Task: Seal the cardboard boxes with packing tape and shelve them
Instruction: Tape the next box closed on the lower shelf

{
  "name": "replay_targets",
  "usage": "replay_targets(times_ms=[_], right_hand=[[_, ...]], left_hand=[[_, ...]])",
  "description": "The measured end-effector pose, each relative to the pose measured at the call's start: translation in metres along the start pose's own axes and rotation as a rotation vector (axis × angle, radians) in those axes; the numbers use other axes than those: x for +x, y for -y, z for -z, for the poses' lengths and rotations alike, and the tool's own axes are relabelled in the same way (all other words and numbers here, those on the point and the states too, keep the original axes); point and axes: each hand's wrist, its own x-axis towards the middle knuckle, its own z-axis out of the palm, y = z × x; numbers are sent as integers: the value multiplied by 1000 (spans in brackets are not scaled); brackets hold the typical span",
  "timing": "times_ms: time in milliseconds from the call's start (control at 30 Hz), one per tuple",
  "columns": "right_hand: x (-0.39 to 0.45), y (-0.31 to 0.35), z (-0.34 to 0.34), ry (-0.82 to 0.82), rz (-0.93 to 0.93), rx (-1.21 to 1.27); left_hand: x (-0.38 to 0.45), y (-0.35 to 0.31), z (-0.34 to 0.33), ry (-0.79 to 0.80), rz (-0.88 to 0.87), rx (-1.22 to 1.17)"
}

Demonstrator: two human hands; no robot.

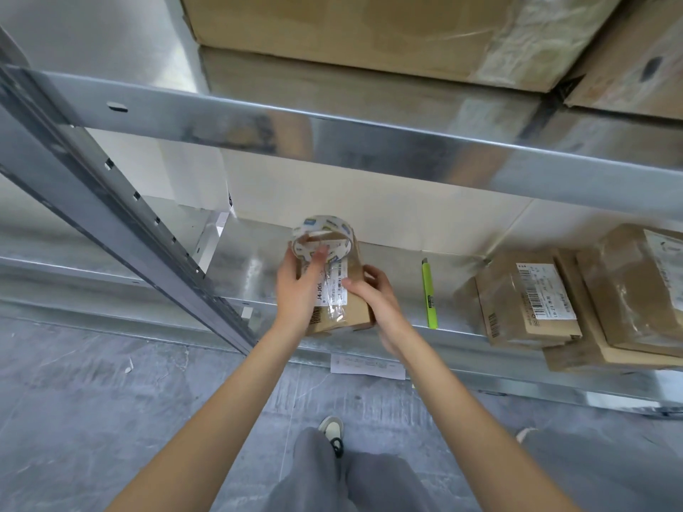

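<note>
left hand (295,286) holds the tape roll (323,240), right hand (373,293) clamps the small box (342,304) on the shelf (255,279) — clear tape may wrinkle or stick crooked if the pull goes slack.

A small brown cardboard box (347,304) with a white label sits between the left hand (299,290) and right hand (373,301), the clear tape roll (323,240) in the left hand's fingers at its far end.

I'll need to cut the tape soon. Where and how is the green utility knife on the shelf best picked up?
Probably pinch the green utility knife across its slim body near the middle, coming from above. It lies flat on the shelf, lengthwise front to back, both long sides clear; the right hand is nearest.
</note>
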Motion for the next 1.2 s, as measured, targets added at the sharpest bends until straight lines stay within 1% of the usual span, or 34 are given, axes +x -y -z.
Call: replay_targets(times_ms=[67, 167, 233, 267, 300, 367, 400, 500, 567, 667, 767, 867, 933, 1000, 1067, 1133, 1200], right_hand=[[3, -5, 1, 30, -23, 17], [9, -10, 11, 43, -37, -23], [12, -9, 13, -25, -40, -117], [13, -7, 13, -88, 1, -200], [14, -6, 12, -140, 80, -278], [19, -8, 9, -160, 253, -394], [20, -11, 8, -153, 310, -436], [19, -10, 10, -151, 344, -481], [19, -7, 14, -157, 355, -602], [24, -10, 21, -159, 351, -782], [24, -13, 20, -176, 346, -838], [24, -15, 18, -187, 338, -851], [24, -15, 18, -191, 337, -851], [23, -15, 18, -194, 337, -845], [24, -15, 17, -186, 328, -875], [23, -13, 18, -195, 317, -982], [21, -11, 18, -222, 321, -1129]], left_hand=[[8, 1, -7, -13, 6, 94], [18, 7, -16, -36, -23, 244], [23, 10, -24, -25, -19, 275], [24, 10, -28, -10, -6, 290], [26, 13, -32, 4, -10, 301], [33, 24, -37, 29, -12, 347], [33, 23, -40, 34, 3, 367], [32, 18, -46, 79, -9, 429], [33, 15, -45, 92, -48, 465], [32, 6, -28, 40, -90, 446], [37, 2, 7, 12, -93, 469], [48, 1, 37, 31, -92, 622], [52, 0, 44, 49, -57, 680], [51, 1, 44, 46, -11, 672], [50, 4, 40, 1, 32, 609], [53, 9, 38, -60, 92, 484], [55, 16, 38, -76, 161, 389]])
